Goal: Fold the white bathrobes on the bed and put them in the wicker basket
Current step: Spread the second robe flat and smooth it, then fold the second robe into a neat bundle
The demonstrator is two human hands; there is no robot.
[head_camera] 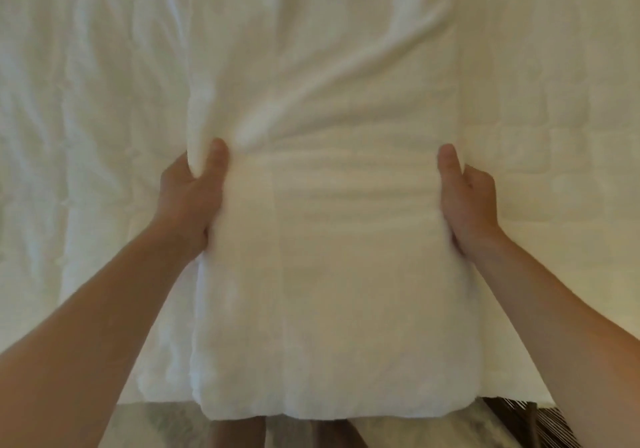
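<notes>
A white bathrobe (332, 240) lies on the bed as a long strip folded lengthwise, running from the near edge up to the far top of the view. Its near end overhangs the bed's edge. My left hand (194, 188) grips the robe's left edge, thumb on top and fingers under the cloth, with a bunch of fabric raised above the thumb. My right hand (464, 198) holds the right edge the same way, thumb on top. The wicker basket is out of view.
The bed (86, 118) is covered by a wrinkled white sheet on both sides of the robe. Past its near edge a pale floor (166, 420) shows at the bottom, with a dark slatted object (512, 416) at the bottom right.
</notes>
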